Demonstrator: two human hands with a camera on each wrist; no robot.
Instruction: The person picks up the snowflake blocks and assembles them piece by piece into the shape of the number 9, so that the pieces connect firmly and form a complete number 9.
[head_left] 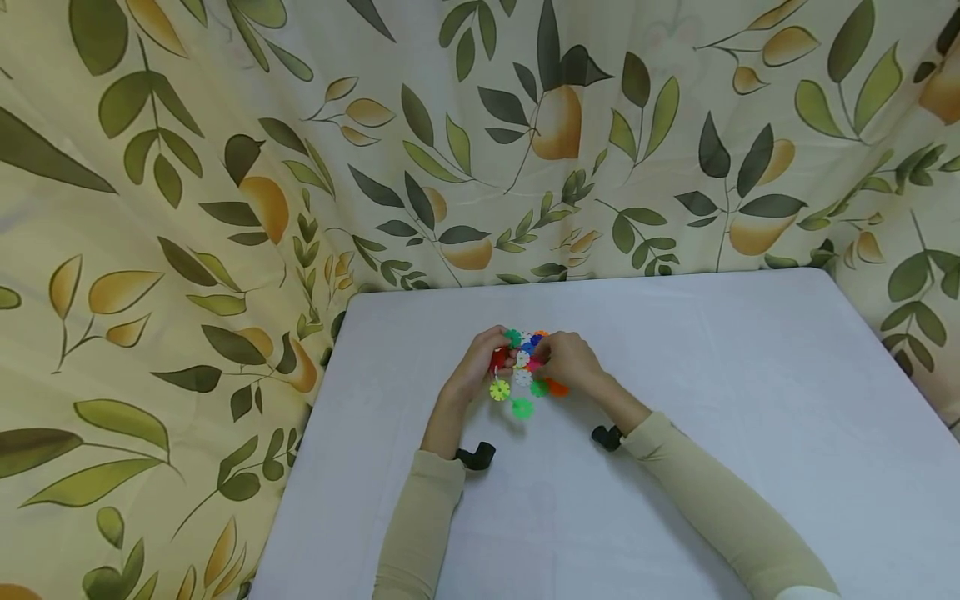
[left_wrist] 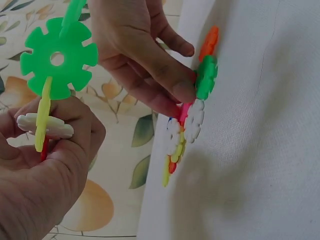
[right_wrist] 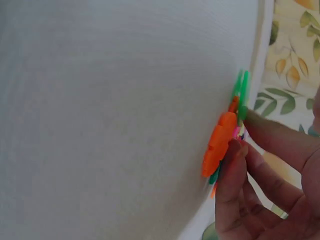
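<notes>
Several notched plastic snowflake discs are joined into a colourful cluster above the white table point(head_left: 720, 467). My left hand point(head_left: 472, 365) grips its left side, by the red disc point(head_left: 498, 360). In the left wrist view, a white disc point(left_wrist: 56, 127), a yellow disc point(left_wrist: 43, 125) and a green disc point(left_wrist: 59, 58) stand by that hand's fingers. From the other side my right hand point(head_left: 573, 360) pinches the cluster near a pink disc point(left_wrist: 185, 111). Beside its fingertips in the right wrist view is an orange disc point(right_wrist: 220, 144). The fingers hide part of the cluster.
Black wrist camera mounts point(head_left: 477, 456) sit under both wrists, close to the tabletop. A leaf-and-fruit patterned curtain point(head_left: 420, 167) hangs behind the table and along its left side.
</notes>
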